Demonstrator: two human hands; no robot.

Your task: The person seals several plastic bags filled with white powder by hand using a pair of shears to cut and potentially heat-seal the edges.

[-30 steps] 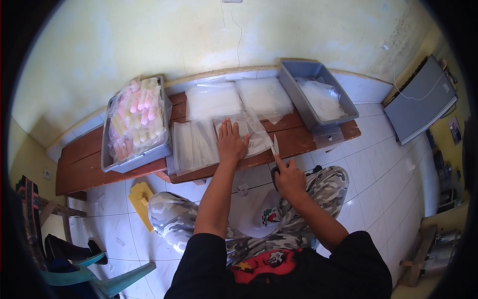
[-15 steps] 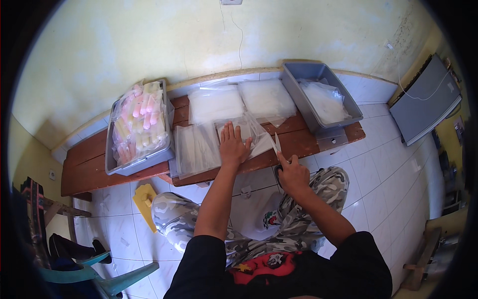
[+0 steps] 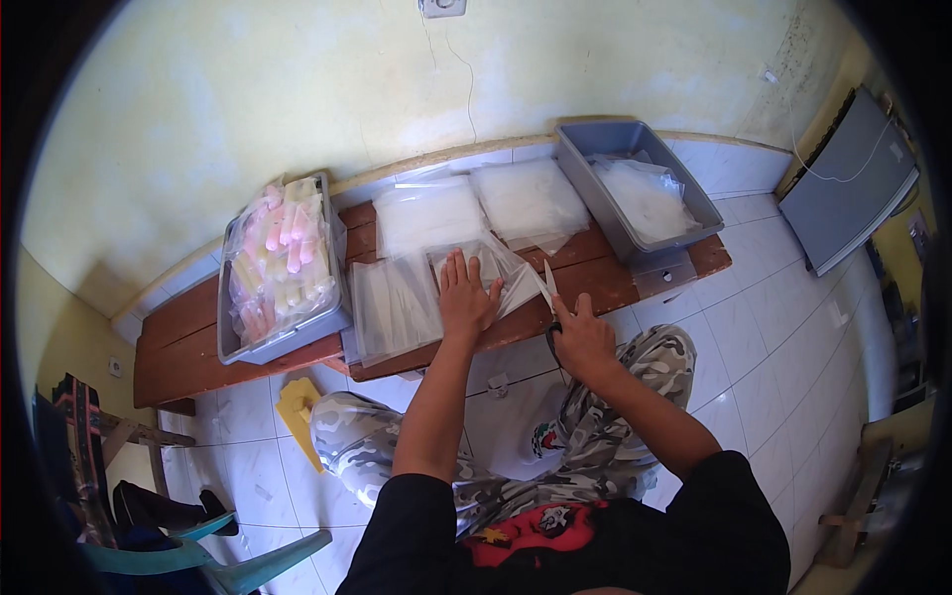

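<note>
My left hand [image 3: 467,295] lies flat, fingers out, on clear plastic sheets or bags [image 3: 397,307] at the front edge of a wooden bench [image 3: 177,355]. My right hand [image 3: 580,339] grips scissors [image 3: 548,286] with dark handles, their blades pointing up beside the bags' right edge. Behind my hands are two piles of whitish bags [image 3: 426,213] [image 3: 528,196]. A grey bin [image 3: 338,315] on the left is heaped with bagged pink and pale yellow tubes. Another grey bin [image 3: 585,144] at the right holds more clear bags.
Camouflage-clad legs sit under and before the bench on a tiled floor [image 3: 744,347]. A yellow object [image 3: 297,421] lies by my left knee. A green plastic chair [image 3: 268,565] stands lower left. A grey appliance [image 3: 848,178] leans at the right. A pale wall [image 3: 297,89] rises behind the bench.
The view has shifted slightly, setting the bench a little lower in the picture. My hands keep much the same place on the bags and scissors.
</note>
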